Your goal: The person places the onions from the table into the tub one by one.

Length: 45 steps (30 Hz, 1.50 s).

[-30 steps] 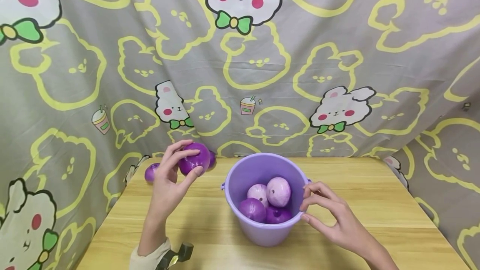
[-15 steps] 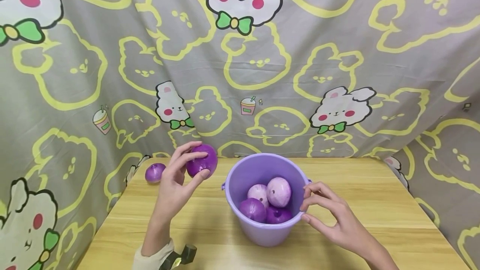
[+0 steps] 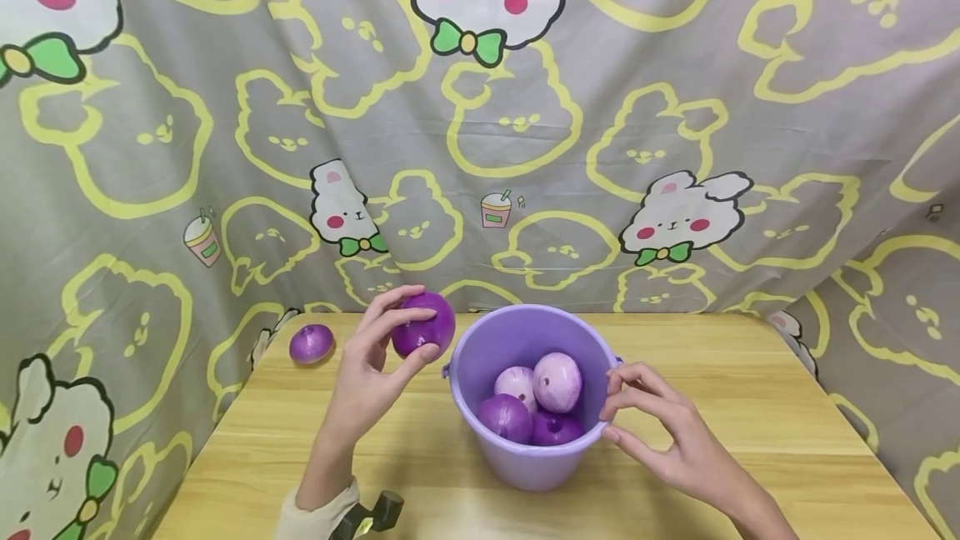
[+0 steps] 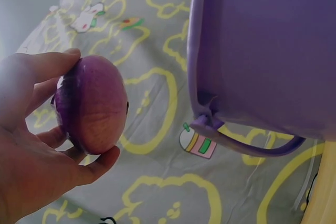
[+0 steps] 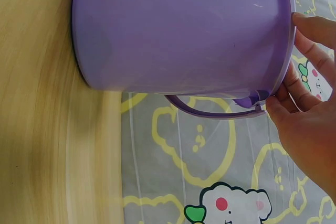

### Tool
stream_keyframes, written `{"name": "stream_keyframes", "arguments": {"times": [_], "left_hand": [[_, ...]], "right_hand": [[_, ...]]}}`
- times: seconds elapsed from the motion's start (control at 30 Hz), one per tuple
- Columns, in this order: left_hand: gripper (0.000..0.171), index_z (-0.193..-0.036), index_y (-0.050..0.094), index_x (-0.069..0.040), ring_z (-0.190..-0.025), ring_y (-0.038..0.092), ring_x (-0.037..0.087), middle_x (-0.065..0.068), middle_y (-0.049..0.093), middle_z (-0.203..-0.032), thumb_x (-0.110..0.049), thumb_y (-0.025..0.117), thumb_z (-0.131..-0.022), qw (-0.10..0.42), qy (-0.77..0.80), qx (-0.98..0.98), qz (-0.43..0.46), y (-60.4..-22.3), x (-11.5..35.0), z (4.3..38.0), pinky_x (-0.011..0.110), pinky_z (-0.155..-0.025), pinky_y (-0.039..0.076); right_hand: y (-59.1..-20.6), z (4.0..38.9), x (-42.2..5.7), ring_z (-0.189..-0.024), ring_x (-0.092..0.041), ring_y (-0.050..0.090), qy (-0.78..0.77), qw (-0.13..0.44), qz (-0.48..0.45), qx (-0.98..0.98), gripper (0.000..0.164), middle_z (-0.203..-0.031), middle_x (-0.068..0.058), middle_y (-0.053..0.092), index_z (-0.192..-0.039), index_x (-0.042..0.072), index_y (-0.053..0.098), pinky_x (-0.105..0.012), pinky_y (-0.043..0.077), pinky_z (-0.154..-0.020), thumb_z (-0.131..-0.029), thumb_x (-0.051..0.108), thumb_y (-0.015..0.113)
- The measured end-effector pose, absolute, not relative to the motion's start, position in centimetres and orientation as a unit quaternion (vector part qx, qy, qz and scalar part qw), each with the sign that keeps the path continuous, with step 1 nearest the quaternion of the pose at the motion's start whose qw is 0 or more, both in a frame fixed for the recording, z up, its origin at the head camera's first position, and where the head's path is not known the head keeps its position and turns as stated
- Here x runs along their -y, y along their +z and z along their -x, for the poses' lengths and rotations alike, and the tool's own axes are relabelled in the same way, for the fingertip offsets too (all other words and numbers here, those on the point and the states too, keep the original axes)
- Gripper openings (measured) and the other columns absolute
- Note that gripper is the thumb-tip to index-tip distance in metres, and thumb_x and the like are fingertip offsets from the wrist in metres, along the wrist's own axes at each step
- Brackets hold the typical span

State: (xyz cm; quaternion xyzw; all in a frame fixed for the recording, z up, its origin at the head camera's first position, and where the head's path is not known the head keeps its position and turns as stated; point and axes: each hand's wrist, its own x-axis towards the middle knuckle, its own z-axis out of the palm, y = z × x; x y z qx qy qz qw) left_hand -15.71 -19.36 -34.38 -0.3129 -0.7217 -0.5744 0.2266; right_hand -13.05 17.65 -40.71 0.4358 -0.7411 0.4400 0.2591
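Note:
A dark purple onion [image 3: 425, 327] is gripped between the fingers and thumb of my left hand [image 3: 367, 377], lifted just left of the purple bucket [image 3: 534, 465]. The left wrist view shows this onion [image 4: 97, 106] apart from the bucket's rim [image 4: 194, 51]. My right hand [image 3: 675, 432] holds the bucket's right rim with its fingertips, near the handle joint; in the right wrist view the fingertips [image 5: 277, 109] touch the rim. Inside the bucket lie several onions, among them a pale one [image 3: 557, 382] and a purple one [image 3: 506, 417].
Another purple onion [image 3: 311, 343] sits on the wooden table [image 3: 247, 457] at the back left. The bucket's handle [image 5: 210, 114] hangs down on its far side. A grey cartoon-print curtain [image 3: 525, 148] encloses the table's back and sides.
My left hand has carried its onion to the right, closer to the bucket. The onion at the back left has come into full view. My right hand and the bucket stay put.

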Motion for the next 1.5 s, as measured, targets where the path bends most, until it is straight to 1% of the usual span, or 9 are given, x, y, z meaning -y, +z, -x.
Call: {"name": "stream_keyframes", "arguments": {"times": [0.17, 0.37, 0.5, 0.7, 0.9, 1.03, 1.17, 1.37, 1.5], "left_hand": [[0.042, -0.121, 0.07, -0.004, -0.133, 0.049, 0.033, 0.014, 0.05, -0.147, 0.015, 0.075, -0.084, 0.222, -0.576, 0.72, 0.318, -34.5, 18.9, 15.7, 0.037, -0.106, 0.05], [0.041, -0.122, 0.071, -0.006, -0.132, 0.051, 0.031, 0.011, 0.05, -0.147, 0.013, 0.076, -0.085, 0.214, -0.573, 0.724, 0.319, -34.6, 18.5, 15.7, 0.037, -0.107, 0.049], [0.04, -0.121, 0.071, -0.006, -0.132, 0.052, 0.031, 0.013, 0.051, -0.147, 0.012, 0.076, -0.086, 0.209, -0.571, 0.724, 0.325, -34.6, 18.1, 15.7, 0.038, -0.107, 0.049], [0.04, -0.121, 0.072, -0.007, -0.134, 0.05, 0.03, 0.009, 0.052, -0.146, 0.01, 0.077, -0.085, 0.206, -0.568, 0.724, 0.333, -34.9, 17.5, 15.8, 0.039, -0.107, 0.049], [0.039, -0.12, 0.073, -0.009, -0.135, 0.049, 0.03, 0.007, 0.053, -0.146, 0.007, 0.079, -0.085, 0.203, -0.564, 0.727, 0.336, -35.3, 16.9, 15.8, 0.039, -0.107, 0.049], [0.038, -0.12, 0.073, -0.009, -0.135, 0.049, 0.03, 0.009, 0.053, -0.146, 0.007, 0.079, -0.086, 0.199, -0.564, 0.727, 0.337, -35.6, 16.6, 15.8, 0.039, -0.107, 0.049], [0.037, -0.12, 0.073, -0.01, -0.134, 0.05, 0.031, 0.009, 0.053, -0.146, 0.006, 0.078, -0.086, 0.195, -0.564, 0.726, 0.342, -35.8, 16.4, 15.8, 0.039, -0.107, 0.049], [0.035, -0.118, 0.073, -0.012, -0.132, 0.052, 0.031, 0.007, 0.054, -0.145, 0.003, 0.079, -0.087, 0.194, -0.558, 0.728, 0.349, -36.0, 16.0, 15.9, 0.038, -0.107, 0.049], [0.035, -0.118, 0.073, -0.014, -0.13, 0.054, 0.03, 0.006, 0.054, -0.145, 0.001, 0.08, -0.087, 0.194, -0.55, 0.732, 0.353, -36.1, 15.9, 15.9, 0.036, -0.106, 0.05]], "right_hand": [[-40.8, 13.1, -17.7, -0.109, -0.024, 0.055, 0.439, 0.258, -0.432, 0.744, 0.042, -0.112, -0.004, 0.057, -0.101, 0.019, 0.069, -0.023, 0.042, -0.103, -0.073, -0.008, 0.084], [-41.0, 13.3, -17.8, -0.112, -0.024, 0.055, 0.435, 0.257, -0.43, 0.748, 0.043, -0.113, -0.005, 0.058, -0.102, 0.02, 0.069, -0.023, 0.041, -0.104, -0.073, -0.008, 0.085], [-41.1, 13.4, -17.9, -0.112, -0.024, 0.055, 0.436, 0.257, -0.43, 0.748, 0.042, -0.113, -0.006, 0.058, -0.102, 0.02, 0.069, -0.024, 0.041, -0.105, -0.074, -0.007, 0.085], [-40.9, 13.3, -17.8, -0.111, -0.024, 0.055, 0.437, 0.256, -0.429, 0.748, 0.043, -0.112, -0.006, 0.058, -0.102, 0.02, 0.069, -0.023, 0.042, -0.103, -0.073, -0.008, 0.084], [-40.7, 13.1, -17.7, -0.111, -0.023, 0.055, 0.435, 0.257, -0.428, 0.749, 0.043, -0.113, -0.003, 0.058, -0.101, 0.02, 0.069, -0.023, 0.042, -0.104, -0.073, -0.009, 0.084], [-40.8, 13.2, -17.7, -0.113, -0.02, 0.055, 0.434, 0.256, -0.428, 0.751, 0.043, -0.113, -0.003, 0.058, -0.101, 0.02, 0.069, -0.023, 0.041, -0.104, -0.073, -0.009, 0.084], [-41.0, 13.2, -17.8, -0.114, -0.019, 0.054, 0.433, 0.254, -0.427, 0.753, 0.044, -0.114, -0.003, 0.058, -0.102, 0.021, 0.069, -0.022, 0.041, -0.105, -0.073, -0.009, 0.084], [-41.0, 13.2, -17.9, -0.115, -0.019, 0.054, 0.432, 0.253, -0.425, 0.754, 0.045, -0.114, -0.003, 0.058, -0.102, 0.022, 0.069, -0.021, 0.04, -0.105, -0.073, -0.008, 0.084], [-40.9, 13.1, -17.9, -0.113, -0.021, 0.055, 0.433, 0.253, -0.428, 0.752, 0.044, -0.114, -0.003, 0.058, -0.102, 0.021, 0.069, -0.022, 0.041, -0.104, -0.073, -0.008, 0.084]]}}
